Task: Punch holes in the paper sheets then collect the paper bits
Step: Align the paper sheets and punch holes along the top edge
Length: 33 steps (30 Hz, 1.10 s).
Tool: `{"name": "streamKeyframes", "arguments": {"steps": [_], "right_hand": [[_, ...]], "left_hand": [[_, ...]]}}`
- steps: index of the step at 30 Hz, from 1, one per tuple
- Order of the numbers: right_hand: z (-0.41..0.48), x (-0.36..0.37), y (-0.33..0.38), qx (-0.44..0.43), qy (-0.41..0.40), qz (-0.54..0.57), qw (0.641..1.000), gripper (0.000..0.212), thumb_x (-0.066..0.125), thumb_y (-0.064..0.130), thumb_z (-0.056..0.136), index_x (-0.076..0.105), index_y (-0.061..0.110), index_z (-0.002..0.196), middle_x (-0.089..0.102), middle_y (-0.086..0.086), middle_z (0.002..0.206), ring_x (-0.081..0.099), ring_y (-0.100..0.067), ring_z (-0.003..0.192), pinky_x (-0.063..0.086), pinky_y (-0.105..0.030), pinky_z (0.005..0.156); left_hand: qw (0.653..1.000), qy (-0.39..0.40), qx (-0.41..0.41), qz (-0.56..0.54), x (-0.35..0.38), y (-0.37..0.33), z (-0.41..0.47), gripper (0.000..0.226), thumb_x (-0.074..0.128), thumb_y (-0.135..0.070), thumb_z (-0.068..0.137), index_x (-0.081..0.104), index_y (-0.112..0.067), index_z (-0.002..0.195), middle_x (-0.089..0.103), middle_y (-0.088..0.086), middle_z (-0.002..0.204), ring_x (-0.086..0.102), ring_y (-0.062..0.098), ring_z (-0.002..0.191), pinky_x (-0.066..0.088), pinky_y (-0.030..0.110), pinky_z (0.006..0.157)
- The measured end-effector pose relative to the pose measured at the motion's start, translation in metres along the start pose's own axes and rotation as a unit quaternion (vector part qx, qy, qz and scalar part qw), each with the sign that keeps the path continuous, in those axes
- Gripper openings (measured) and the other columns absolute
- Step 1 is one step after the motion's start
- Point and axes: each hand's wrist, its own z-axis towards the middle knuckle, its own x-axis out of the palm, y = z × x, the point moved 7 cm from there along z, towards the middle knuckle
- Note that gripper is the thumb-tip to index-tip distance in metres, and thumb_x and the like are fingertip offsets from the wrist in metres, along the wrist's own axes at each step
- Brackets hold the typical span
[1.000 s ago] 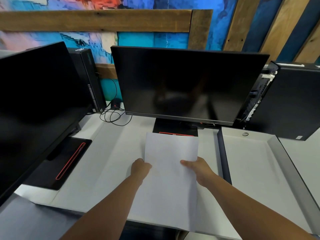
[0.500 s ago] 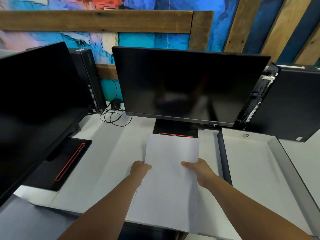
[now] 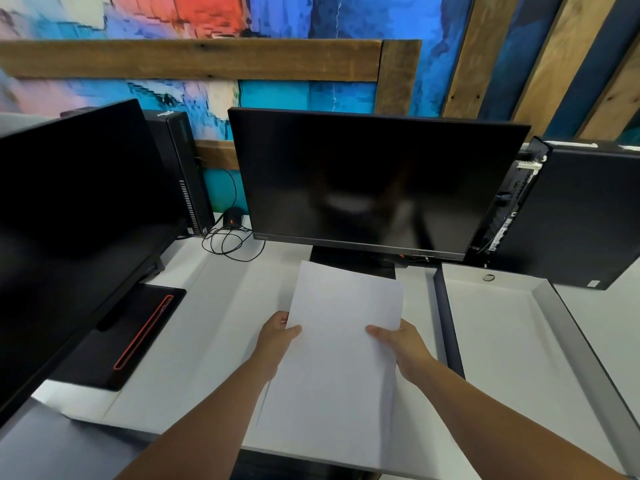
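Observation:
White paper sheets [image 3: 332,362] are held lengthwise over the white desk [image 3: 207,323], in front of the centre monitor. My left hand [image 3: 275,337] grips their left edge, thumb on top. My right hand [image 3: 403,344] grips the right edge, thumb on top and fingers underneath. The sheets' far end covers part of the monitor's black base. No hole punch is in view.
A dark monitor [image 3: 367,181] stands straight ahead, another monitor [image 3: 69,230] at the left with its black base [image 3: 128,337]. Black computer cases stand at back left [image 3: 183,174] and right [image 3: 585,216]. Coiled cables [image 3: 228,242] lie behind. A shallow white tray [image 3: 512,344] sits at right.
The sheets and both hands shifted slightly to the right and a little nearer to me; the grip is unchanged.

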Motion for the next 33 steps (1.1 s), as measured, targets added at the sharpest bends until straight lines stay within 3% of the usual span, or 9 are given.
{"name": "streamKeyframes", "arguments": {"steps": [3, 6, 9, 12, 15, 18, 25, 30, 33], "right_hand": [[-0.001, -0.004, 0.005, -0.033, -0.004, -0.015, 0.999, 0.042, 0.075, 0.013, 0.078, 0.058, 0.015, 0.117, 0.069, -0.006, 0.112, 0.068, -0.027, 0.098, 0.056, -0.039, 0.082], [0.001, -0.011, 0.009, -0.037, -0.033, -0.018, 0.999, 0.061, 0.079, 0.019, 0.075, 0.043, 0.023, 0.124, 0.059, -0.002, 0.117, 0.062, -0.028, 0.105, 0.052, -0.046, 0.091], [-0.002, -0.017, 0.016, -0.037, -0.057, -0.017, 0.998, 0.068, 0.077, 0.017, 0.077, 0.035, 0.028, 0.128, 0.057, -0.005, 0.114, 0.061, -0.028, 0.102, 0.050, -0.039, 0.087], [-0.008, -0.017, 0.027, -0.057, -0.036, -0.030, 0.997, 0.052, 0.073, 0.012, 0.079, 0.050, 0.015, 0.125, 0.066, -0.009, 0.114, 0.065, -0.028, 0.101, 0.052, -0.043, 0.090], [-0.022, -0.013, 0.045, -0.096, 0.005, -0.028, 0.995, 0.030, 0.067, 0.009, 0.083, 0.066, 0.013, 0.113, 0.071, -0.007, 0.111, 0.067, -0.028, 0.100, 0.054, -0.040, 0.085], [-0.035, -0.010, 0.062, -0.111, 0.020, 0.006, 0.994, 0.029, 0.069, 0.009, 0.083, 0.067, 0.010, 0.111, 0.072, -0.006, 0.109, 0.068, -0.028, 0.099, 0.054, -0.037, 0.080], [-0.054, 0.003, 0.089, -0.137, 0.020, 0.034, 0.990, 0.031, 0.073, 0.013, 0.080, 0.067, 0.010, 0.111, 0.072, -0.008, 0.108, 0.068, -0.028, 0.098, 0.053, -0.044, 0.089], [-0.062, 0.007, 0.100, -0.155, 0.009, 0.016, 0.988, 0.029, 0.075, 0.015, 0.078, 0.069, 0.009, 0.106, 0.073, -0.007, 0.104, 0.069, -0.029, 0.096, 0.054, -0.046, 0.089], [-0.066, 0.008, 0.099, -0.162, -0.009, -0.009, 0.987, 0.030, 0.078, 0.017, 0.075, 0.070, 0.013, 0.104, 0.074, -0.004, 0.101, 0.070, -0.025, 0.094, 0.055, -0.043, 0.087]], "left_hand": [[0.999, 0.014, 0.002, -0.035, -0.004, -0.003, -0.002, 0.016, 0.062, -0.004, 0.085, 0.062, -0.012, 0.098, 0.068, 0.012, 0.109, 0.064, 0.032, 0.103, 0.049, 0.049, 0.096], [0.997, 0.029, 0.009, -0.066, -0.005, -0.008, -0.005, 0.018, 0.060, -0.001, 0.086, 0.062, -0.009, 0.101, 0.068, 0.014, 0.111, 0.064, 0.032, 0.103, 0.049, 0.049, 0.097], [0.994, 0.043, 0.019, -0.099, -0.004, -0.015, -0.010, 0.018, 0.058, 0.003, 0.087, 0.062, -0.006, 0.102, 0.068, 0.016, 0.108, 0.064, 0.032, 0.097, 0.050, 0.046, 0.092], [0.990, 0.066, 0.034, -0.122, 0.000, -0.023, -0.015, 0.016, 0.059, 0.005, 0.086, 0.062, -0.004, 0.100, 0.068, 0.015, 0.104, 0.065, 0.029, 0.093, 0.052, 0.040, 0.087], [0.988, 0.080, 0.046, -0.127, 0.003, -0.033, -0.021, 0.014, 0.060, 0.004, 0.086, 0.063, -0.005, 0.096, 0.069, 0.013, 0.103, 0.066, 0.028, 0.092, 0.052, 0.039, 0.086], [0.985, 0.100, 0.062, -0.128, 0.005, -0.046, -0.027, 0.018, 0.061, 0.002, 0.086, 0.064, -0.007, 0.101, 0.071, 0.010, 0.102, 0.068, 0.025, 0.091, 0.054, 0.036, 0.082], [0.977, 0.126, 0.103, -0.138, 0.008, -0.076, -0.040, 0.023, 0.064, -0.001, 0.084, 0.066, -0.010, 0.105, 0.074, 0.006, 0.099, 0.071, 0.022, 0.088, 0.056, 0.032, 0.076], [0.978, 0.122, 0.115, -0.120, 0.003, -0.086, -0.046, 0.037, 0.076, -0.017, 0.063, 0.071, -0.011, 0.100, 0.074, 0.009, 0.101, 0.070, 0.025, 0.092, 0.056, 0.034, 0.082], [0.979, 0.123, 0.118, -0.113, 0.005, -0.091, -0.050, 0.040, 0.077, -0.019, 0.061, 0.071, -0.009, 0.099, 0.074, 0.010, 0.099, 0.071, 0.026, 0.090, 0.056, 0.031, 0.076]]}}
